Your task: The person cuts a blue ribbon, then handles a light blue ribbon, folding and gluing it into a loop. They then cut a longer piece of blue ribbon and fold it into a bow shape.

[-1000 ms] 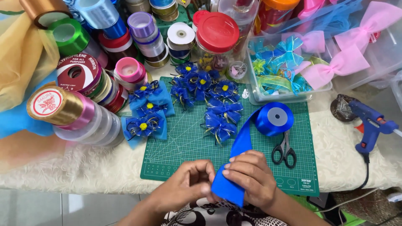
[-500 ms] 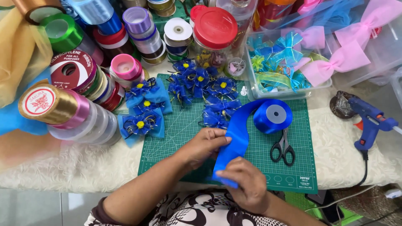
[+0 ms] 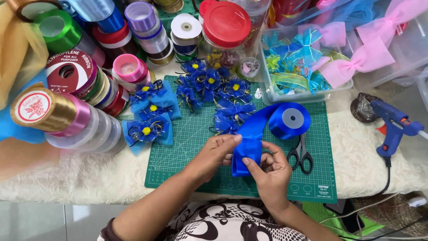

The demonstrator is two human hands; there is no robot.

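Head view: both hands fold blue ribbon (image 3: pixel 248 151) over the green mat (image 3: pixel 187 156), near the scissors (image 3: pixel 301 154). Left hand (image 3: pixel 218 154) pinches the fold's left edge; right hand (image 3: pixel 267 172) grasps its lower end. Folding looks underway; next likely calls for aligning the edges squarely.

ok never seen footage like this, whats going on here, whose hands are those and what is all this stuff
The single view comes from a camera worn on a person's head, looking down at their own bare hands. The left hand and right hand together hold a folded strip of blue ribbon that runs up to its roll. Below lies a green cutting mat with black scissors and blue ribbon flowers. Around it sit ribbon spools, a red-lidded jar, a clear box of bows and a blue glue gun.
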